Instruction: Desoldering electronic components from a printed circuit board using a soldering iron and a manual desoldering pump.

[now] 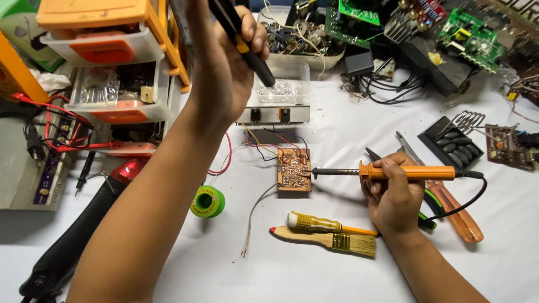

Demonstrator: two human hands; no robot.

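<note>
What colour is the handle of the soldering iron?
Orange, on the soldering iron in the right hand; head view.

white table [337, 275] | on it: paintbrush [328, 240], screwdriver [314, 223], green solder spool [207, 201], circuit board [293, 170]

Single head-worn view, aimed steeply down from the near side at a white table [337, 269]. Close range; cluttered far edge is included. No second view is provided.

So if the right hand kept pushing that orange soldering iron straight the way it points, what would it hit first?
The right hand aims the soldering iron leftward; its tip looks to be already at the small brown circuit board, so that comes first, though depth is unclear.
</note>
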